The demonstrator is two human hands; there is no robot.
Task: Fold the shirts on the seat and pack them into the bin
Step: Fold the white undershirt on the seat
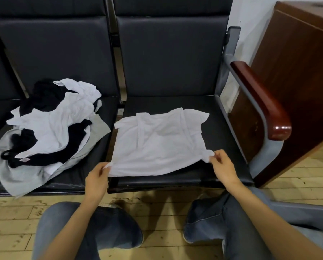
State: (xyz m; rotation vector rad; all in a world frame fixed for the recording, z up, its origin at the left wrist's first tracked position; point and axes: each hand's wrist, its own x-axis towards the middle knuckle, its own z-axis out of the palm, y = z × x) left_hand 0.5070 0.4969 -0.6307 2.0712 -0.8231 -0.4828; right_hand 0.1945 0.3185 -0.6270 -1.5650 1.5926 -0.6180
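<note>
A white shirt (157,141) lies spread flat on the right black seat (226,139), collar away from me and sleeves out to both sides. My left hand (97,177) pinches its near left hem corner. My right hand (221,166) pinches the near right hem corner, which is bunched between the fingers. A loose pile of white, black and grey shirts (50,128) covers the left seat (100,158). No bin is in view.
A dark red wooden armrest (260,100) on a grey metal frame borders the right seat. Beyond it stands a brown wooden cabinet (297,81). My knees in jeans (108,228) are over a pale wooden floor (10,222) in front of the seats.
</note>
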